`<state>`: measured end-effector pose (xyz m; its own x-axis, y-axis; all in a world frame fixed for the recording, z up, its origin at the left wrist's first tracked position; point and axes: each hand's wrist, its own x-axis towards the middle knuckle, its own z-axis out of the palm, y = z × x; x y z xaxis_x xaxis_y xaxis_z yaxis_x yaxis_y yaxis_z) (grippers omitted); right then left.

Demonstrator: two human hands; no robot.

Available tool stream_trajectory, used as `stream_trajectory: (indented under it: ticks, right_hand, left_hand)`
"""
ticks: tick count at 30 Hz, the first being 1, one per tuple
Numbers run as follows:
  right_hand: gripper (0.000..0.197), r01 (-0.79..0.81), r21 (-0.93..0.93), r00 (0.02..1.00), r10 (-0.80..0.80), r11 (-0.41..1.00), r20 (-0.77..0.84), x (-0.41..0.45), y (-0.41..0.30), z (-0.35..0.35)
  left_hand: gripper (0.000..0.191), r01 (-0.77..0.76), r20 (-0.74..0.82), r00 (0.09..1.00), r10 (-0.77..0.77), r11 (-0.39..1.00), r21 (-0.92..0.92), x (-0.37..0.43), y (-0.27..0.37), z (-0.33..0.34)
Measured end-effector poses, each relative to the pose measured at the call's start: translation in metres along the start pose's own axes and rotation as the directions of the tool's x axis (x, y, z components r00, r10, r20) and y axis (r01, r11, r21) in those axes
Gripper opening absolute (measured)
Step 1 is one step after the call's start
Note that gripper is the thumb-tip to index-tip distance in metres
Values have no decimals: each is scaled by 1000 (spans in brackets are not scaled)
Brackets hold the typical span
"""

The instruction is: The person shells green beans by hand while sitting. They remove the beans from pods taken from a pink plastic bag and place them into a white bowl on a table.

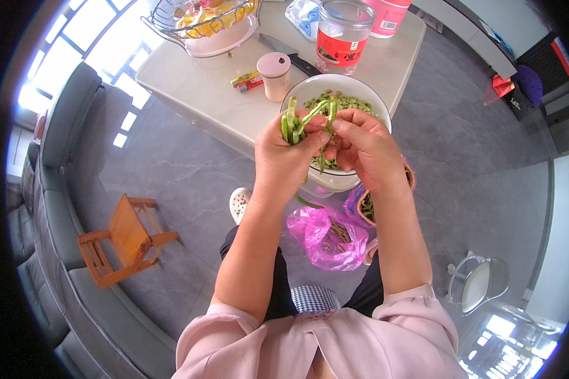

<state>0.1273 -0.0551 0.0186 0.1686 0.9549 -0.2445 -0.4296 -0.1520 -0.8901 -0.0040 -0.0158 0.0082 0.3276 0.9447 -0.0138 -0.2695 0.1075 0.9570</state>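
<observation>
My left hand (284, 151) is closed around several green bean pods (291, 124) whose ends stick up past the fingers. My right hand (367, 147) pinches a split green pod (329, 118) that runs between both hands. Beneath them a white enamel bowl (383, 106) with a dark rim sits at the table corner, holding many small green beans or bean pieces (346, 100). The hands hide much of its contents. Below the bowl, a pink plastic bag (308, 237) lies open with brownish pod scraps (337, 233) in it. A woven basket (364, 213) with green pods is partly behind my right forearm.
On the pale table (185, 90) are a kitchen knife (303, 65), a pink lidded cup (275, 78), small packets (247, 80), a clear jar (344, 42) and a wire fruit basket (204, 28). A wooden stool (128, 232) stands left, near a grey sofa (57, 199). A clear chair (476, 286) is right.
</observation>
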Motion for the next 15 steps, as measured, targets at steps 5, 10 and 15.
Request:
stream_trajectory:
  ticks: [5, 10, 15]
  right_hand:
    - [9, -41, 37, 999, 41, 998, 5, 1, -2, 0]
    - [10, 11, -25, 1000, -12, 1000, -14, 4, 4, -4]
    - [14, 85, -185, 989, -106, 979, -108, -2, 2, 6]
  left_hand:
    - [16, -21, 39, 999, 14, 982, 187, 0, -2, 1]
    - [15, -36, 17, 999, 32, 970, 241, -1, 1, 4]
    - [15, 21, -76, 997, -13, 994, 104, 0, 0, 6]
